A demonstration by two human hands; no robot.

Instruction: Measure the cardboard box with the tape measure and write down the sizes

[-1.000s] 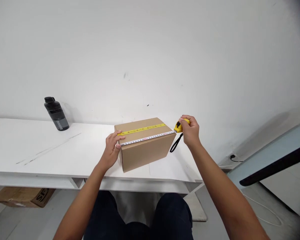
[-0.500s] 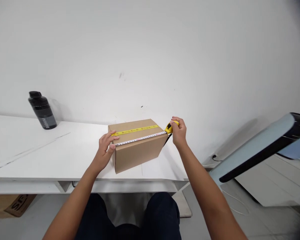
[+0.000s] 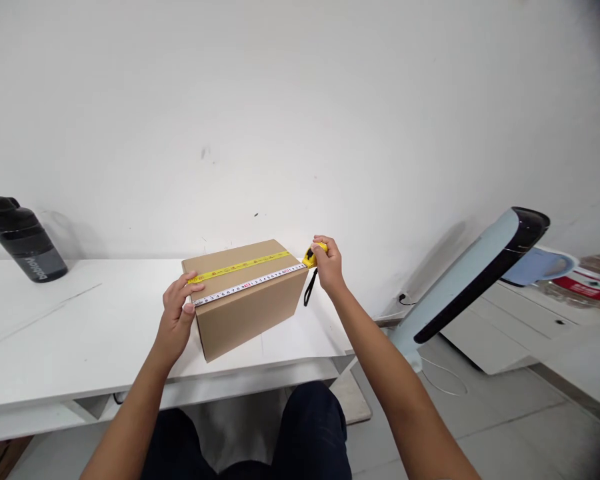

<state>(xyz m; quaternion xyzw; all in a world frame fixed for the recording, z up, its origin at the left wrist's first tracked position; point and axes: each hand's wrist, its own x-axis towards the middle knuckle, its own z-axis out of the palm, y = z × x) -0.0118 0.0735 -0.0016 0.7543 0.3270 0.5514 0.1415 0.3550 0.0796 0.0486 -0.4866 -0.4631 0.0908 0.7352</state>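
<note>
A brown cardboard box [image 3: 253,310] sealed with yellow tape lies on the white table [image 3: 80,333]. A white measuring tape blade [image 3: 250,285] runs along the box's near top edge. My left hand [image 3: 179,308] pinches the blade's end against the box's left corner. My right hand [image 3: 329,267] grips the yellow tape measure case [image 3: 310,256] at the box's right corner, with its black wrist strap [image 3: 309,293] hanging down.
A dark water bottle [image 3: 23,240] stands at the far left against the white wall. A pale blue and black slanted board [image 3: 470,277] leans at the right. Behind it is a low white cabinet [image 3: 510,333] with packaged items. My knees are under the table.
The view has swung to the right, so box and bottle shifted left in frame. Both hands keep the tape stretched along the box's edge.
</note>
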